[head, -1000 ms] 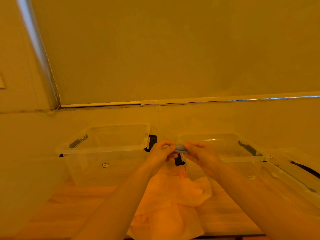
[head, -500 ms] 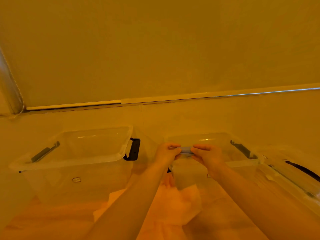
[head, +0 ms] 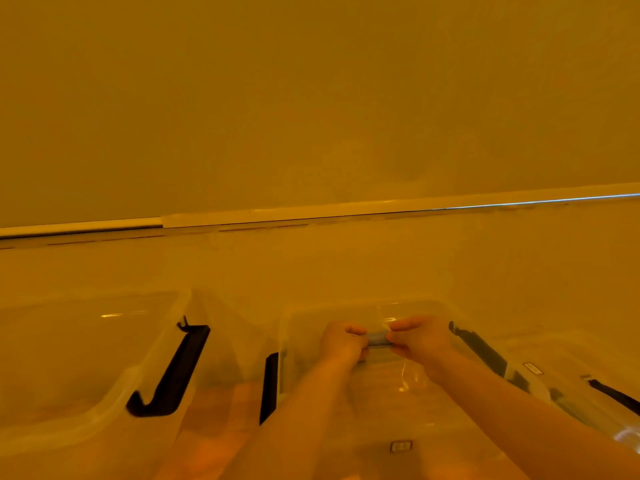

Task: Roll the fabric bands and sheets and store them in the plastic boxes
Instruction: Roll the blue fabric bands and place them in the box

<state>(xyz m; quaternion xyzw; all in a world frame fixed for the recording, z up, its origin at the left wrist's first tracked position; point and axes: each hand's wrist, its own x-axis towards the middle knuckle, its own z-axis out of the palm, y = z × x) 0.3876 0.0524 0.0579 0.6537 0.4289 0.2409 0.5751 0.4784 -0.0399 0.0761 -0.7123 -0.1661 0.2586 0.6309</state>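
Note:
A small grey-blue rolled fabric band [head: 377, 338] is held level between both hands, over the inside of the middle clear plastic box [head: 294, 315]. My left hand [head: 341, 342] pinches its left end and my right hand [head: 420, 337] pinches its right end. The box interior below the hands looks empty. A second clear plastic box [head: 104, 407] with a black latch [head: 173, 372] stands to the left. Orange fabric sheets [head: 221, 427] lie on the table between and in front of the boxes, partly hidden by my left forearm.
A third clear box or lid with black latches [head: 609, 396] lies at the right edge. The middle box has black latches on its left [head: 269, 388] and right [head: 481, 351] sides. A plain wall with a white rail [head: 277, 216] rises close behind the boxes.
The view has moved closer and to the right. Both hands carried the rolled band forward from above the sheets to over the middle box, still holding its ends.

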